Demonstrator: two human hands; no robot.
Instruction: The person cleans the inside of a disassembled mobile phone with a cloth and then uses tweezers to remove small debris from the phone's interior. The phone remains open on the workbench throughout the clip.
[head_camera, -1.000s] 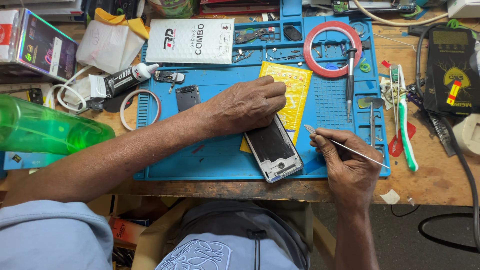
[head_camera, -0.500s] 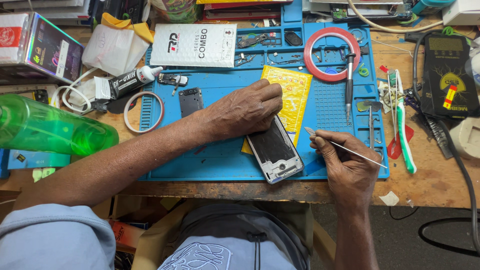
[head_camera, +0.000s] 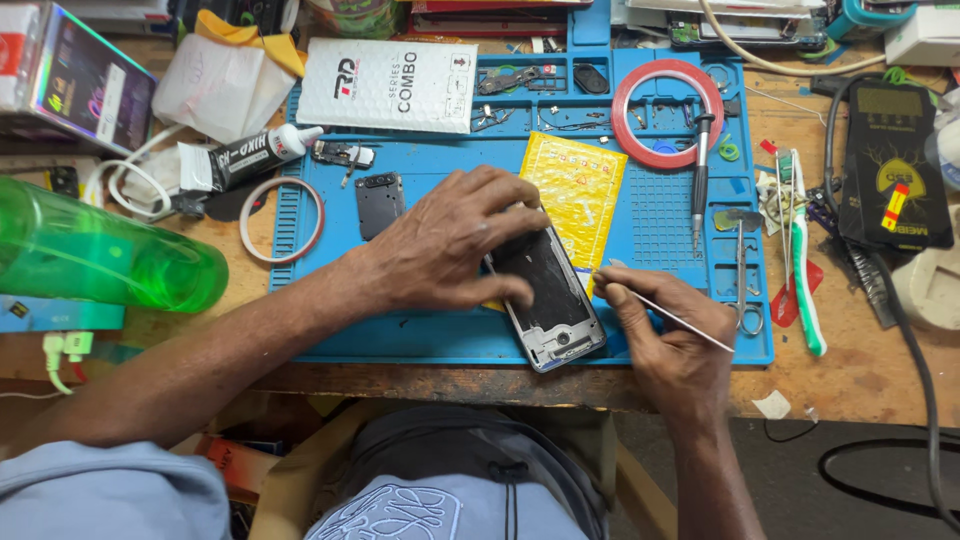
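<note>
A phone repair workshop: blue repair mat (head_camera: 640, 215), tweezers (head_camera: 742, 265), tape rolls (head_camera: 667, 112), cluttered bench (head_camera: 860, 370).

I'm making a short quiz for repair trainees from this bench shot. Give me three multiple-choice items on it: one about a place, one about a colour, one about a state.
1. Where does the opened phone frame lie?
A. On the blue work mat
B. On the bare wood at the far right
C. Inside the green bottle

2. What colour is the padded envelope beside the frame?
A. White
B. Yellow
C. Black

3. What is the right hand doing?
A. Resting open and empty
B. Gripping the toothbrush
C. Holding a thin metal tool with its tip at the frame's edge

Answers: 1 A, the frame sits on the mat under the left hand. 2 B, the envelope is bright yellow. 3 C, the fingers pinch the slim tool, pointed at the frame.
</note>
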